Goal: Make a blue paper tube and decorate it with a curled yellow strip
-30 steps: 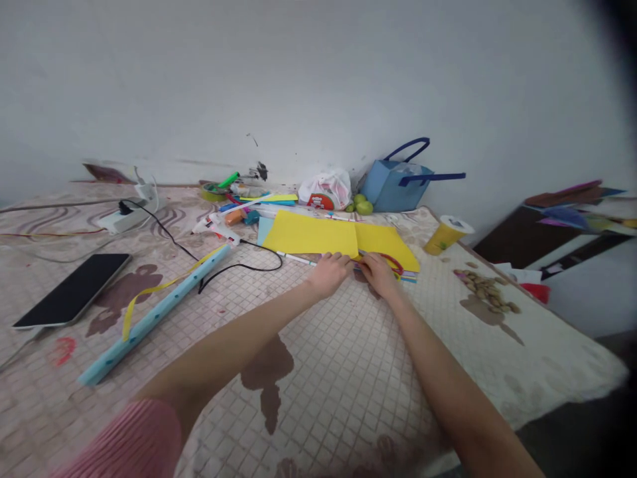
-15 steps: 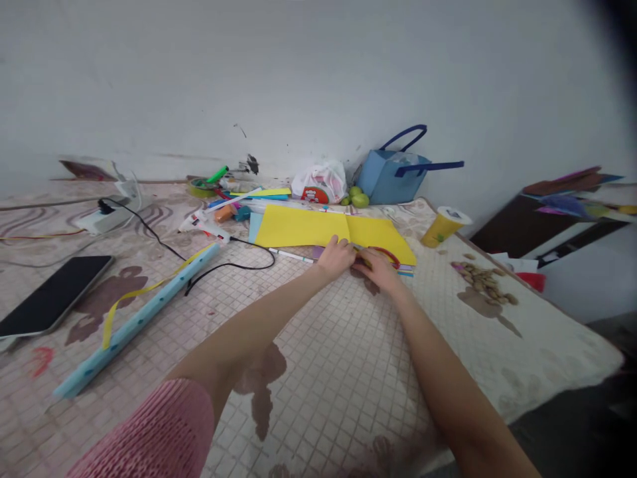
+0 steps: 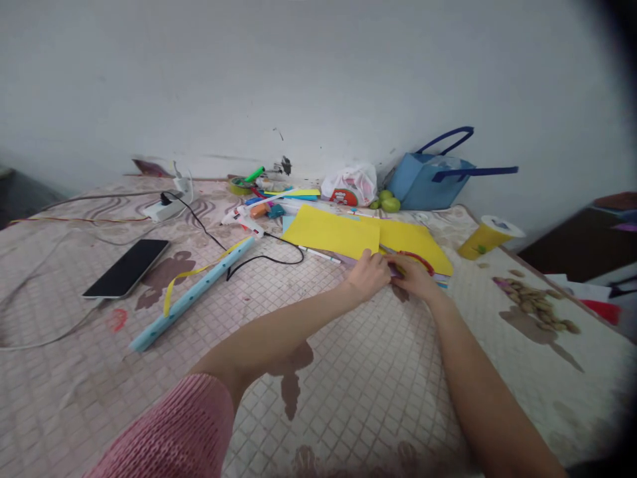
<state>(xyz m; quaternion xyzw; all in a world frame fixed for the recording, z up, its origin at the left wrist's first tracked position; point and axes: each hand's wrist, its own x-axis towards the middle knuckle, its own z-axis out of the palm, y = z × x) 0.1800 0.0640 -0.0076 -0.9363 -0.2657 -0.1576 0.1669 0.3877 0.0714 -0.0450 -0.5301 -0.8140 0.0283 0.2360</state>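
Note:
A yellow sheet (image 3: 331,231) lies over other coloured sheets, with a second yellow sheet (image 3: 418,242) beside it on the right. My left hand (image 3: 369,273) has its fingers closed on the front right corner of the first sheet. Close against it, my right hand (image 3: 409,275) is at the front edge of the stack, fingers bent together; whatever they hold is hidden. Red-handled scissors (image 3: 419,260) lie on the stack just behind my right hand. A white pen (image 3: 320,255) rests along the front edge of the sheets.
Left are a light blue roll (image 3: 194,294) with a yellow strip, a phone (image 3: 127,269), a glue gun (image 3: 243,219) and a power strip (image 3: 166,208). Behind stand a blue bag (image 3: 430,180), a plastic bag (image 3: 350,185) and green fruit (image 3: 391,204). Right are a yellow cup (image 3: 490,238) and peanuts (image 3: 535,302).
The view has turned left, so things appear further right. The left yellow sheet's front right corner has shifted toward me with my left hand, over the other sheets.

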